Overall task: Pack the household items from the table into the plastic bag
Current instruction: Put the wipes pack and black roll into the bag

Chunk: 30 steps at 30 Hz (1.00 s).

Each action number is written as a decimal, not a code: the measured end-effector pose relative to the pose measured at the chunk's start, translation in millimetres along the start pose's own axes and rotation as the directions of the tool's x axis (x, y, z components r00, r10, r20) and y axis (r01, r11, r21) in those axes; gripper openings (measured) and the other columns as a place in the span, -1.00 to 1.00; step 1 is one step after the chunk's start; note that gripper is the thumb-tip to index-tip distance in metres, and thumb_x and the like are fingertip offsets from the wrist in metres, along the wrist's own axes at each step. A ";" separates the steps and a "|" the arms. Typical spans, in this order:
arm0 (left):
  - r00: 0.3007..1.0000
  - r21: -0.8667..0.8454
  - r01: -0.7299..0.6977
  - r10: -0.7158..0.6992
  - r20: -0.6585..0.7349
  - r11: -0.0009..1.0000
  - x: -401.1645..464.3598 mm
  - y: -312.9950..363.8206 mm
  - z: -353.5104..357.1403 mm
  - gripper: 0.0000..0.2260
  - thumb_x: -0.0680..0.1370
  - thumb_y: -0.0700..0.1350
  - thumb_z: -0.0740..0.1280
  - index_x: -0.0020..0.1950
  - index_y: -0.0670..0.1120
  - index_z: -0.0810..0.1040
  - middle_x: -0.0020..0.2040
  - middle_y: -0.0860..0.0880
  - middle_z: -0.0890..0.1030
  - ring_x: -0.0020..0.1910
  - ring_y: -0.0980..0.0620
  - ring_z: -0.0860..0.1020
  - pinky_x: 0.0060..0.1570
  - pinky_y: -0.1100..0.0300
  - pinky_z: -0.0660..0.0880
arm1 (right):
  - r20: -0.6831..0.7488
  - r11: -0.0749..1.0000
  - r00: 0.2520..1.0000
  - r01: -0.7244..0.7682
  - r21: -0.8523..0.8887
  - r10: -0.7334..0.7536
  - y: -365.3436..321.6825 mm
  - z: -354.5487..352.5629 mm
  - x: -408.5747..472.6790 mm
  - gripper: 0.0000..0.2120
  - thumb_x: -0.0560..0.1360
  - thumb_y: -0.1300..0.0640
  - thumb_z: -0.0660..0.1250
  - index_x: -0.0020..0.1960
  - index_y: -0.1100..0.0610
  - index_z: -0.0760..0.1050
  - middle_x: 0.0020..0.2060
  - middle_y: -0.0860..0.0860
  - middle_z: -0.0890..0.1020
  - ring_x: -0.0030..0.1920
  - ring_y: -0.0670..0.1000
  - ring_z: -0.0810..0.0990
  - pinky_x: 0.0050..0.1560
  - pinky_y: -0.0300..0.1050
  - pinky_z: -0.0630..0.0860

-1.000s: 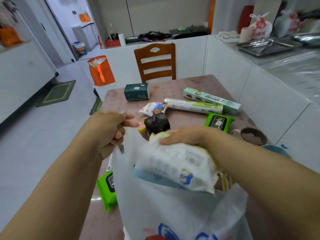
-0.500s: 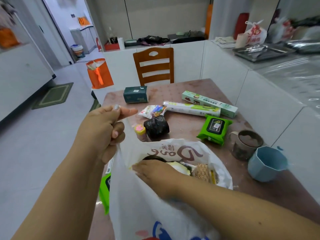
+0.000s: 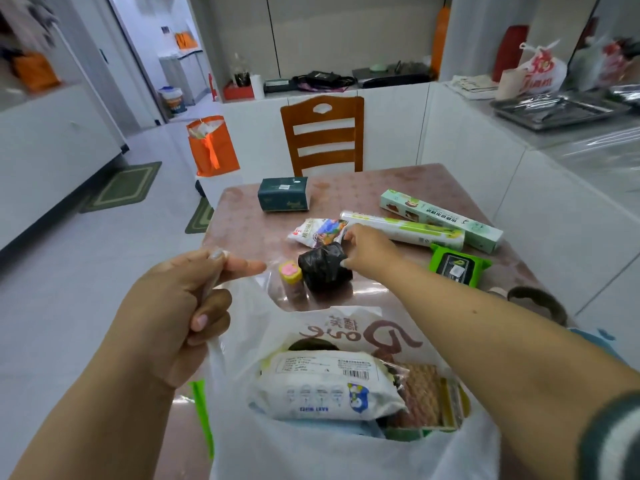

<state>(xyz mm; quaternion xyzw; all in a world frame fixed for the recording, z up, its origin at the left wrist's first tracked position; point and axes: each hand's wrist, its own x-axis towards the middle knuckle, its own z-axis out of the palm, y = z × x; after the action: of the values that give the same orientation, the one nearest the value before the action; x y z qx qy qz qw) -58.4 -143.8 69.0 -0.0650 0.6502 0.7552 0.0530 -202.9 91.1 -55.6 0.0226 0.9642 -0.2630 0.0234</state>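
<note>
My left hand [image 3: 180, 313] grips the handle of the white plastic bag [image 3: 311, 448] and holds its mouth up. Inside the bag lie a white baby wipes pack [image 3: 322, 389] and a brown packet [image 3: 420, 393]. My right hand [image 3: 369, 252] reaches over the table, fingers touching the black bag roll [image 3: 320, 268]; I cannot tell if it grips it. Beside the roll stands a small yellow bottle with a pink cap [image 3: 290, 275]. Farther back lie a snack packet [image 3: 317, 232], a film roll [image 3: 405, 230], a long green box [image 3: 443, 220], a green wipes pack [image 3: 457, 268] and a dark tissue pack [image 3: 283, 199].
A wooden chair [image 3: 323, 133] stands at the far side of the pink-brown table [image 3: 363, 181]. A brown mug [image 3: 535, 299] and a blue cup [image 3: 595, 337] sit at the right, partly behind my arm. Another green pack [image 3: 202, 410] shows left of the bag. White counters run along the right.
My right hand pushed the baby wipes pack into the bag, left it there, then came out and reached forward to the black bag roll. My left hand kept holding the bag.
</note>
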 end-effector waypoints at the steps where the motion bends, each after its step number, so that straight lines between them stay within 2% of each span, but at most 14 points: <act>1: 1.000 -0.001 0.001 -0.001 0.000 1.000 1.4 0.2 -0.4 -0.72 0.62 -0.22 0.10 -0.21 -0.26 0.49 -0.08 -0.24 0.69 -0.72 0.18 0.15 -0.66 0.46 0.06 | 0.051 0.997 0.998 0.043 -0.066 -0.040 -1.0 8.2 12.0 -0.51 0.30 0.02 0.52 0.18 0.02 0.44 0.09 0.02 0.58 0.05 0.08 0.56 0.02 -0.03 0.53; 3: 1.000 -0.007 0.005 -0.005 -0.003 1.000 4.0 0.2 -1.1 -0.74 0.61 -0.21 0.11 -0.20 -0.27 0.48 -0.08 -0.24 0.69 -0.73 0.19 0.14 -0.66 0.47 0.05 | 0.162 0.973 0.980 0.144 -0.182 -0.115 -6.5 25.9 30.5 -0.31 0.24 -0.03 0.54 0.32 0.00 0.38 0.24 0.03 0.51 0.21 0.10 0.50 0.18 0.05 0.48; 6: 1.000 -0.024 0.017 -0.017 -0.007 1.000 7.6 -1.8 -2.7 -0.73 0.61 -0.20 0.11 -0.19 -0.28 0.49 -0.06 -0.24 0.69 -0.74 0.19 0.14 -0.66 0.50 0.07 | 0.288 0.886 0.946 0.258 -0.385 -0.150 -12.2 46.5 45.3 -0.14 0.26 -0.08 0.53 0.46 0.00 0.23 0.40 0.04 0.35 0.40 0.10 0.31 0.32 0.09 0.33; 9: 0.999 -0.038 0.024 -0.025 -0.020 0.999 10.4 -3.1 -2.8 -0.69 0.60 -0.20 0.12 -0.24 -0.26 0.54 -0.05 -0.25 0.69 -0.74 0.19 0.14 -0.65 0.48 0.05 | 0.281 0.778 0.956 0.240 -0.581 -0.085 -11.2 57.5 49.1 -0.09 0.26 -0.10 0.53 0.49 0.03 0.17 0.46 0.12 0.18 0.44 0.17 0.16 0.37 0.13 0.20; 12: 0.998 -0.041 0.038 -0.039 -0.042 0.998 13.4 -5.0 -1.4 -0.71 0.62 -0.21 0.10 -0.21 -0.26 0.50 -0.04 -0.25 0.69 -0.72 0.19 0.14 -0.66 0.47 0.05 | 0.239 0.765 0.967 0.216 -0.606 -0.083 -6.6 61.5 45.9 -0.14 0.24 -0.02 0.55 0.43 0.08 0.22 0.40 0.14 0.25 0.38 0.17 0.22 0.31 0.10 0.27; 15: 0.997 -0.035 0.046 -0.048 -0.052 0.998 17.9 -7.3 -0.2 -0.73 0.63 -0.21 0.10 -0.17 -0.28 0.49 -0.03 -0.23 0.69 -0.71 0.18 0.16 -0.66 0.47 0.06 | 0.291 0.880 0.957 0.130 -0.457 0.009 2.7 58.7 36.7 -0.20 0.26 0.06 0.54 0.37 0.09 0.19 0.27 0.13 0.45 0.26 0.19 0.43 0.09 0.07 0.44; 17: 0.997 -0.032 0.053 -0.055 -0.059 0.998 21.0 -7.3 0.9 -0.77 0.63 -0.22 0.10 -0.09 -0.31 0.47 -0.01 -0.24 0.69 -0.70 0.18 0.16 -0.65 0.46 0.06 | 0.266 0.929 0.961 0.030 -0.369 0.074 11.6 51.1 29.9 -0.29 0.27 0.02 0.52 0.29 0.03 0.22 0.14 0.11 0.55 0.11 0.18 0.53 -0.04 0.00 0.46; 20: 0.996 -0.021 0.057 -0.058 -0.065 0.998 23.3 -6.9 2.7 -0.80 0.63 -0.22 0.11 -0.04 -0.30 0.46 0.02 -0.25 0.68 -0.68 0.17 0.18 -0.66 0.43 0.08 | 0.110 0.974 0.988 -0.088 -0.209 0.113 15.7 24.7 14.5 -0.41 0.26 -0.03 0.51 0.21 -0.02 0.33 0.11 0.07 0.57 0.06 0.16 0.55 -0.03 -0.05 0.49; 22: 0.996 -0.004 0.055 -0.055 -0.063 0.998 24.6 -6.3 3.3 -0.79 0.63 -0.23 0.11 -0.06 -0.30 0.47 0.04 -0.24 0.68 -0.67 0.17 0.18 -0.67 0.42 0.10 | -0.014 0.993 0.994 -0.108 0.041 0.108 10.0 -0.7 -3.7 -0.40 0.30 -0.02 0.51 0.26 -0.03 0.36 0.12 0.02 0.57 0.07 0.14 0.55 0.00 -0.04 0.49; 24: 0.996 0.012 0.063 -0.062 -0.057 0.998 23.1 -5.5 3.9 -0.76 0.63 -0.21 0.10 0.04 -0.35 0.49 0.06 -0.25 0.67 -0.66 0.17 0.19 -0.68 0.41 0.12 | -0.061 0.927 0.996 -0.039 0.372 0.066 -4.4 -33.3 -38.3 -0.47 0.35 0.01 0.51 0.25 -0.01 0.39 0.05 -0.04 0.57 0.03 0.06 0.56 -0.06 -0.07 0.51; 26: 0.996 0.001 0.089 -0.089 -0.033 0.996 21.1 -3.2 2.6 -0.72 0.64 -0.16 0.10 0.08 -0.36 0.49 0.10 -0.25 0.65 -0.66 0.17 0.22 -0.69 0.41 0.14 | 0.033 0.757 0.999 -0.007 0.653 -0.020 -18.8 -63.3 -83.3 -0.59 0.38 0.05 0.49 0.18 0.01 0.46 -0.02 -0.03 0.62 -0.03 0.01 0.61 -0.17 -0.15 0.57; 27: 0.994 -0.018 0.108 -0.108 -0.004 0.994 19.7 -1.0 2.0 -0.70 0.64 -0.13 0.10 0.05 -0.34 0.49 0.11 -0.26 0.64 -0.67 0.18 0.23 -0.70 0.41 0.15 | 0.090 0.710 0.993 -0.009 0.704 -0.077 -27.5 -71.2 -107.6 -0.63 0.37 0.06 0.49 0.14 0.01 0.49 -0.04 -0.01 0.64 -0.06 0.00 0.63 -0.19 -0.16 0.60; 28: 0.991 -0.041 0.132 -0.131 0.037 0.990 17.8 2.1 1.7 -0.67 0.65 -0.08 0.09 0.01 -0.32 0.49 0.12 -0.27 0.63 -0.68 0.18 0.24 -0.72 0.41 0.15 | 0.116 0.731 0.984 0.018 0.682 -0.133 -36.5 -71.4 -128.3 -0.67 0.36 0.05 0.51 0.09 -0.02 0.53 -0.07 -0.04 0.66 -0.08 -0.01 0.65 -0.20 -0.18 0.61; 30: 0.977 -0.064 0.185 -0.176 0.122 0.981 13.2 8.8 2.0 -0.59 0.65 0.03 0.07 -0.05 -0.29 0.49 0.08 -0.27 0.61 -0.69 0.18 0.26 -0.74 0.42 0.14 | 0.199 0.903 0.944 0.169 0.395 -0.264 -54.5 -55.8 -157.0 -0.76 0.36 -0.11 0.47 -0.01 -0.12 0.55 -0.12 -0.17 0.63 -0.11 -0.08 0.61 -0.25 -0.29 0.53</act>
<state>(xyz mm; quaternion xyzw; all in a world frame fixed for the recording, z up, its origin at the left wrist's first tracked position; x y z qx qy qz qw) -72.9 -143.2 75.7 -0.0819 0.6085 0.7736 0.1566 -51.1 67.7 29.0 -0.1146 0.8824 -0.4430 0.1094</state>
